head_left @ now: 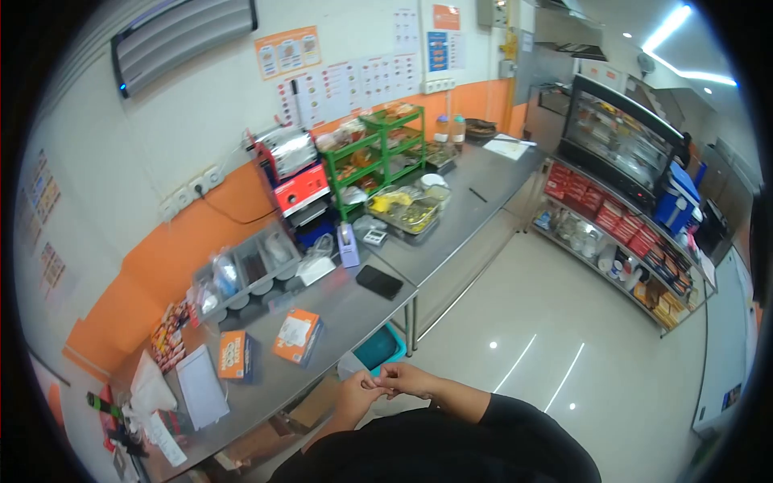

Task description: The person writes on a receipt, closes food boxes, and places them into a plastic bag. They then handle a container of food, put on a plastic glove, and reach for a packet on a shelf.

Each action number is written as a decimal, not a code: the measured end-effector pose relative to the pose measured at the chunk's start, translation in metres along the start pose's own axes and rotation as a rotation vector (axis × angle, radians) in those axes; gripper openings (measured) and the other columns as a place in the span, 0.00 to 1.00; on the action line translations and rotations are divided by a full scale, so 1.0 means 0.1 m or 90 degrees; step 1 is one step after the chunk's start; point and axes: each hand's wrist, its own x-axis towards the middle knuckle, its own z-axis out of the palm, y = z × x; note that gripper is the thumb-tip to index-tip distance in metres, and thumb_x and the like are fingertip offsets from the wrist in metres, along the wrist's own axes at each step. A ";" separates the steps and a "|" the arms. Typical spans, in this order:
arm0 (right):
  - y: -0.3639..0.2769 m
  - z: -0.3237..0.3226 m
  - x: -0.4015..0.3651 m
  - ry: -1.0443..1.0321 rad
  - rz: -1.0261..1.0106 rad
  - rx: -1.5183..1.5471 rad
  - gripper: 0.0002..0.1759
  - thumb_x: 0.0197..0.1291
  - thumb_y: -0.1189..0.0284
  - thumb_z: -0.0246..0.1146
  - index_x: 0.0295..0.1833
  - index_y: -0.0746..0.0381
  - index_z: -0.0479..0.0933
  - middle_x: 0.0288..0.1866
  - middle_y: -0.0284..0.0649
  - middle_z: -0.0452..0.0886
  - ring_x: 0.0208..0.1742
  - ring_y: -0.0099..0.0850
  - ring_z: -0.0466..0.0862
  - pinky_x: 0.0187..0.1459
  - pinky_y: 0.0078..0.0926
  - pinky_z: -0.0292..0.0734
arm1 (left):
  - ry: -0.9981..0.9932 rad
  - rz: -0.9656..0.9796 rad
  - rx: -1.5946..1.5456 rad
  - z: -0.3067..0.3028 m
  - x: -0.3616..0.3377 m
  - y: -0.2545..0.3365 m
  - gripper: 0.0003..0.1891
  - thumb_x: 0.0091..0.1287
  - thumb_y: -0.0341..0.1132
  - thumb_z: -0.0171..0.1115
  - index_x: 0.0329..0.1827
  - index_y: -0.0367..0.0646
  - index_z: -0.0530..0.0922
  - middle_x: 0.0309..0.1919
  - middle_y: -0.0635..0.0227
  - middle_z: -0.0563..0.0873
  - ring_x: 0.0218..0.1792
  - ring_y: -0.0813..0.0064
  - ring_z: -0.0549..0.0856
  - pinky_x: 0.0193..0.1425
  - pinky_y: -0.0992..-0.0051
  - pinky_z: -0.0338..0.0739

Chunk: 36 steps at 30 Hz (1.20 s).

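My left hand (357,397) and my right hand (407,380) meet at the fingertips in front of my body, off the front edge of the steel table (322,346). The fingers of both are closed and pressed together; whatever they hold, if anything, is too small to make out. Just beyond them, below the table edge, is a teal bin (380,348). Nearest on the table are two orange and white boxes (235,355) (296,336), and a black phone (379,282) lies farther right.
Behind stand a grey divided bin (254,262), a red machine (301,189), green racks (354,165) and a food tray (411,216). White papers (201,386) lie at left. A glass display case (620,137) tops a shelf unit (612,241) at right.
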 end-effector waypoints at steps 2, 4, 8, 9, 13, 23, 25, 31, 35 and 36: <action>0.09 -0.20 -0.16 0.053 -0.008 0.019 0.13 0.72 0.60 0.59 0.43 0.59 0.73 0.43 0.35 0.81 0.46 0.25 0.82 0.47 0.29 0.83 | -0.037 -0.020 0.041 0.04 0.02 0.30 0.19 0.53 0.36 0.79 0.24 0.40 0.72 0.19 0.67 0.82 0.21 0.80 0.81 0.26 0.74 0.75; 0.15 -0.23 -0.31 0.170 -0.043 0.157 0.11 0.73 0.62 0.58 0.44 0.59 0.72 0.42 0.35 0.80 0.45 0.26 0.82 0.50 0.33 0.83 | -0.078 -0.037 0.091 0.11 0.09 0.34 0.20 0.52 0.37 0.79 0.24 0.40 0.72 0.19 0.67 0.81 0.20 0.80 0.81 0.25 0.74 0.74; 0.37 -0.33 -0.57 0.341 -0.052 0.448 0.08 0.75 0.66 0.54 0.46 0.59 0.69 0.37 0.34 0.77 0.41 0.27 0.80 0.57 0.46 0.82 | -0.109 -0.125 0.061 0.28 0.41 -0.39 0.16 0.54 0.34 0.77 0.25 0.40 0.74 0.17 0.67 0.79 0.20 0.78 0.81 0.25 0.74 0.74; 0.44 -0.37 -0.63 0.366 -0.057 0.461 0.07 0.74 0.67 0.53 0.47 0.59 0.68 0.35 0.34 0.74 0.38 0.28 0.79 0.57 0.50 0.83 | -0.096 -0.085 0.098 0.35 0.50 -0.65 0.13 0.57 0.34 0.74 0.27 0.40 0.76 0.16 0.67 0.78 0.21 0.78 0.82 0.28 0.74 0.75; 0.59 -0.31 -0.79 0.436 0.006 0.311 0.11 0.71 0.67 0.57 0.50 0.60 0.66 0.37 0.36 0.74 0.37 0.31 0.79 0.54 0.45 0.83 | -0.150 0.023 0.174 0.52 0.52 -0.85 0.07 0.67 0.35 0.63 0.36 0.40 0.80 0.22 0.68 0.81 0.29 0.73 0.84 0.36 0.70 0.78; 1.18 -0.25 -0.62 0.611 -0.057 -0.370 0.20 0.55 0.64 0.72 0.46 0.60 0.71 0.30 0.43 0.78 0.33 0.35 0.81 0.34 0.36 0.74 | -0.292 -0.450 -0.652 0.83 0.27 -0.99 0.12 0.71 0.31 0.53 0.55 0.42 0.75 0.49 0.60 0.82 0.51 0.63 0.82 0.57 0.62 0.77; 1.19 -0.29 -0.65 0.564 -0.037 -0.336 0.17 0.56 0.65 0.72 0.44 0.59 0.73 0.27 0.39 0.77 0.30 0.31 0.79 0.30 0.34 0.72 | -0.373 -0.444 -0.631 0.77 0.24 -0.92 0.11 0.68 0.32 0.56 0.51 0.41 0.75 0.49 0.61 0.82 0.52 0.64 0.81 0.55 0.63 0.77; 1.41 -0.44 -0.59 0.396 0.065 0.291 0.07 0.62 0.68 0.67 0.39 0.55 0.74 0.18 0.26 0.59 0.15 0.17 0.59 0.15 0.20 0.48 | -0.341 -0.366 -0.332 0.69 0.20 -1.25 0.14 0.60 0.37 0.66 0.47 0.46 0.75 0.41 0.60 0.84 0.42 0.67 0.84 0.44 0.64 0.78; 1.47 -0.40 -0.41 0.558 -0.006 0.413 0.08 0.62 0.68 0.67 0.37 0.56 0.74 0.18 0.27 0.61 0.13 0.18 0.58 0.14 0.22 0.48 | -0.289 -0.186 0.127 0.59 0.22 -1.06 0.14 0.58 0.40 0.69 0.42 0.47 0.76 0.31 0.62 0.83 0.35 0.70 0.84 0.40 0.63 0.78; 1.45 -0.40 -0.40 0.511 -0.005 0.400 0.09 0.61 0.67 0.68 0.36 0.56 0.74 0.19 0.27 0.63 0.13 0.18 0.60 0.14 0.22 0.49 | -0.209 -0.085 0.210 0.54 0.31 -1.17 0.15 0.57 0.42 0.71 0.40 0.46 0.76 0.28 0.61 0.83 0.34 0.68 0.84 0.39 0.63 0.77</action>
